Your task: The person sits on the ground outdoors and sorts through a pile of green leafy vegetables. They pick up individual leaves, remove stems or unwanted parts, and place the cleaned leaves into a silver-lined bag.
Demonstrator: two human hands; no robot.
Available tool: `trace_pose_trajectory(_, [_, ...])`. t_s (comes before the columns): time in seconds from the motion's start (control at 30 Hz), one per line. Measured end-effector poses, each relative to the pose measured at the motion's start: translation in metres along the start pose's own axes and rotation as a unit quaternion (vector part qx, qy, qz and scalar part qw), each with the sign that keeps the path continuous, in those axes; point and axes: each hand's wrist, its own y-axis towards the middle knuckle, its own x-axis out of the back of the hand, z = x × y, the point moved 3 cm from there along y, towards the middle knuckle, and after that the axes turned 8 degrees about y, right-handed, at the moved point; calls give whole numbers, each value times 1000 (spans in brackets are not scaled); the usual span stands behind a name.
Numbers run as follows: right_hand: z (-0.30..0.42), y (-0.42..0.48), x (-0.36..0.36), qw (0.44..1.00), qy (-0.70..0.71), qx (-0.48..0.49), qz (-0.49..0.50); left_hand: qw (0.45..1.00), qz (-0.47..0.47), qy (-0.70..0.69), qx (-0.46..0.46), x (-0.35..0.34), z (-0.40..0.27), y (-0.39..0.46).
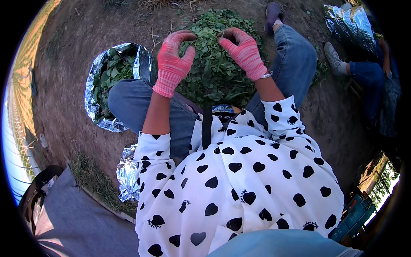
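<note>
A heap of cut green leaves (215, 70) lies on the ground between my legs. Over its left side is my left hand (175, 61) in a pink knit glove, thumb and fingers apart, with no held thing visible. My right hand (242, 51), gloved alike and with a bracelet at the wrist, hovers over the heap's upper right. Its fingertips curl towards the thumb, and whether they pinch a leaf I cannot tell. Left of my knee stands a foil-lined bag (143, 62) holding more leaves (110, 72).
Another silvery foil bundle (128, 173) lies by my left hip. At right sits another person in jeans (366, 74), beside a foil bag (350, 25). A grey cloth (86, 218) is at lower left, a teal crate (353, 218) at lower right. Bare soil (64, 106) surrounds me.
</note>
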Motion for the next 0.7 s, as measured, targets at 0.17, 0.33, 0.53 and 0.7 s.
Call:
trace_pose_trajectory(0.17, [17, -12, -15, 967, -234, 88, 52, 996, 72, 48, -4, -15, -18, -6])
trace_pose_trajectory(0.33, [18, -16, -26, 927, -343, 130, 82, 947, 205, 246, -2, -32, -13, -7])
trace_pose_trajectory(0.53, [11, -17, -23, 931, -324, 128, 105, 967, 223, 106, 61, -32, 1, -13])
trace_pose_trajectory(0.7, [7, -20, -33, 876, -421, 133, 195, 943, 285, 157, 67, -38, 3, -19])
